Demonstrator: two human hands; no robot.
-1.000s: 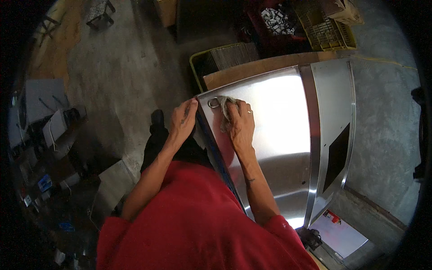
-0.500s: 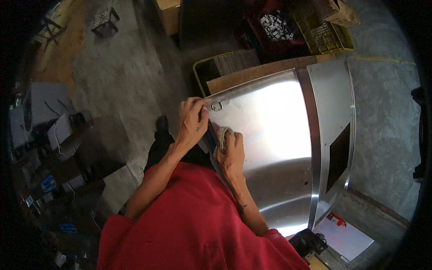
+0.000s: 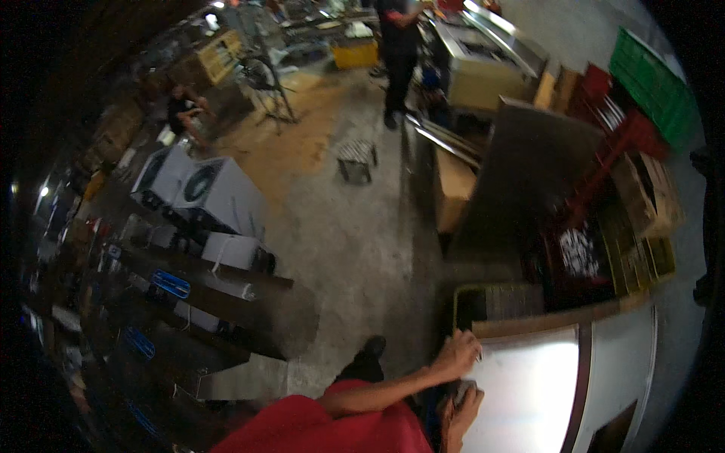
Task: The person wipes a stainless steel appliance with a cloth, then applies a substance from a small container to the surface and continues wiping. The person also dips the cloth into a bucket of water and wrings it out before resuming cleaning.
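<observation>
Dim light is filling the room, while strong glare is bleaching the metal panel (image 3: 521, 392) nearly white. Small light spots (image 3: 44, 192) are glowing at the far left and top. Deep shadow is swallowing detail at the lower left. Blur is softening the whole view, smearing the standing person (image 3: 399, 57) and the white boxes (image 3: 230, 198). Black corners are rounding off the fisheye view.
</observation>
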